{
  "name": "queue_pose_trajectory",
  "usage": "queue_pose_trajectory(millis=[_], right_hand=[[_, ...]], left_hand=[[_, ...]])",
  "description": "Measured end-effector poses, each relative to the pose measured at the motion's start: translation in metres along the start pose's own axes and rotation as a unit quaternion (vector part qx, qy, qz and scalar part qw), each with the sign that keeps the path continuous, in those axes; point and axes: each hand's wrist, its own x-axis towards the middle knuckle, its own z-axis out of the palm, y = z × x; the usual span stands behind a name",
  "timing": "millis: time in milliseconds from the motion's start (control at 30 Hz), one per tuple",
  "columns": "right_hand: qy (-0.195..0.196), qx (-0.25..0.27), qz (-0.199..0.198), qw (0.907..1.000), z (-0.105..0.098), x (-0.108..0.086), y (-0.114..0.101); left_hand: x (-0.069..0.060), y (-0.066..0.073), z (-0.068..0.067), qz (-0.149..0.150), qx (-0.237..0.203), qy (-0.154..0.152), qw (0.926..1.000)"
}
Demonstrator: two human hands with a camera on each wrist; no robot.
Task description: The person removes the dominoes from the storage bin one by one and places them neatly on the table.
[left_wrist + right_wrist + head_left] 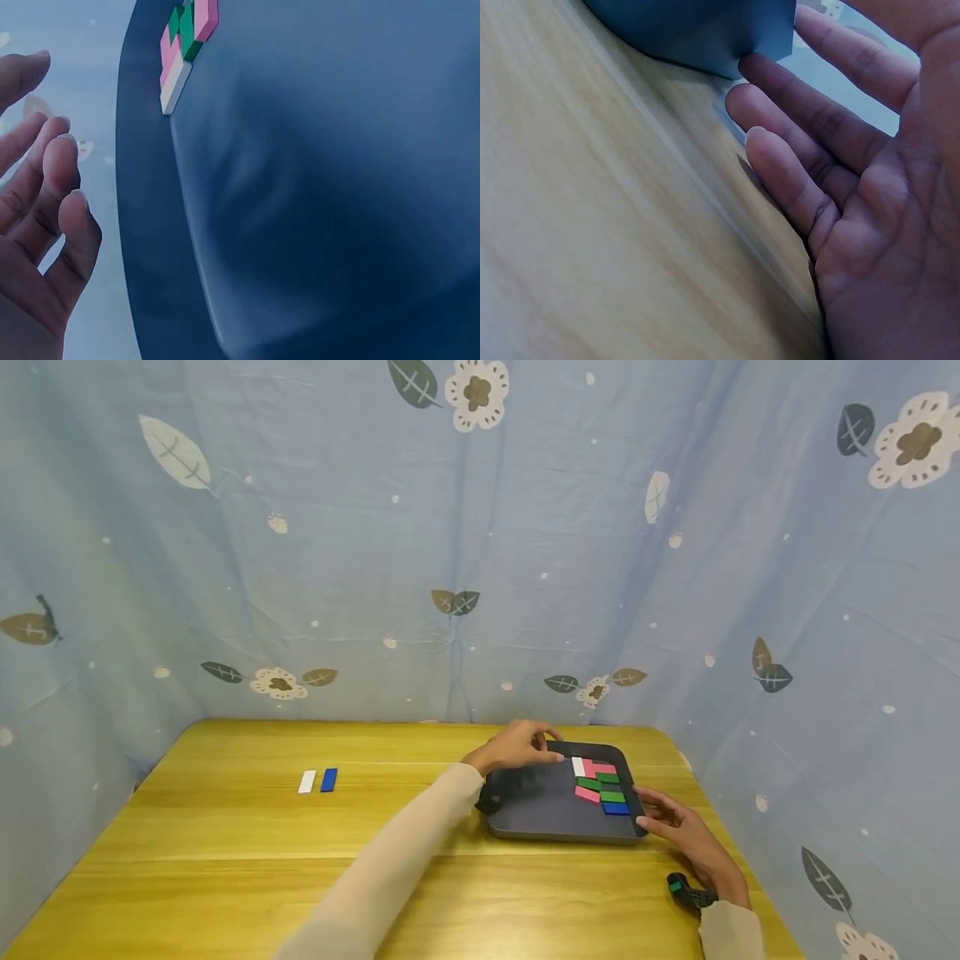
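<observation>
While the left hand (517,747) hovers empty, fingers loose, over the dark tray (536,810) | right hand (678,822) touches its right side, fingers extended | white tile (577,767) inside, set crosswise, nearer left hand

Right hand (874,191) against tray (705,30) on wooden table (630,210)
</observation>
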Motion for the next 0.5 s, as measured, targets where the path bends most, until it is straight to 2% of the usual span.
queue_pose_trajectory(millis=[267,500], right_hand=[[0.004,0.008,0.004,0.9999,0.001,0.001,0.001],[0.009,0.003,0.003,1.0000,0.001,0.003,0.004]], left_hand=[[0.009,0.003,0.016,-0.009,-0.023,-0.004,0.9997],[0.011,-0.003,0.026,-0.018,-0.002,-0.009,0.9998]])
